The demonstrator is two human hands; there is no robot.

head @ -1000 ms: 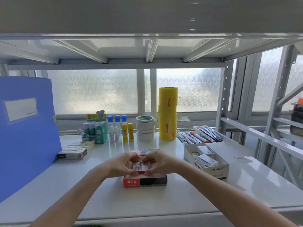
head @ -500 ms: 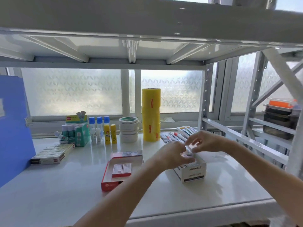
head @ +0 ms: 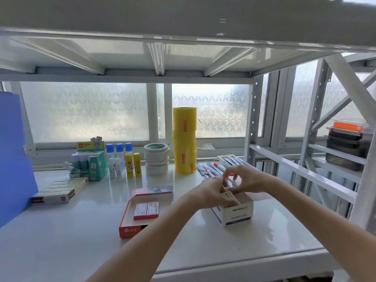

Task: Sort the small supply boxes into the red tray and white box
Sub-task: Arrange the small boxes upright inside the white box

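Note:
The red tray (head: 130, 230) lies on the white shelf in the middle, with two small red-and-white boxes (head: 146, 210) side by side inside it. To its right stands the white box (head: 238, 215) printed with dark lettering. Both hands are over its open top. My left hand (head: 209, 193) pinches a small white box (head: 228, 197) at the rim of the white box. My right hand (head: 246, 180) has its fingertips on the same small box from the far side. The inside of the white box is hidden by my hands.
Along the back stand a green glue-stick carton (head: 92, 165), blue-capped bottles (head: 119, 157), yellow glue sticks (head: 133, 164), white tape rolls (head: 156, 159), a tall yellow tape stack (head: 184, 140) and pens (head: 218, 167). A flat box of staples (head: 59, 190) and a blue folder (head: 14, 157) sit left. A shelf upright (head: 251, 127) rises right.
Both hands left the red tray, where two small boxes now lie, and moved right to the white box. My view shifted right as well.

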